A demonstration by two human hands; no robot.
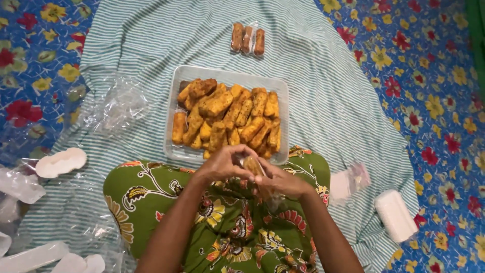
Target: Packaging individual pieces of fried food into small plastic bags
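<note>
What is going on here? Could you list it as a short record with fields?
Setting: striped cloth over a flowered mat
Left hand: pinching a fried stick
Right hand: holds the same stick, in clear wrap
Tray: clear, piled with fried sticks
Beyond tray: wrapped pack of three
Left side: clear bags

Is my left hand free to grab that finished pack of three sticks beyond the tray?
Probably not yet: the left hand and right hand both grip a stick in clear wrap, and the full tray lies before the pack.
</note>
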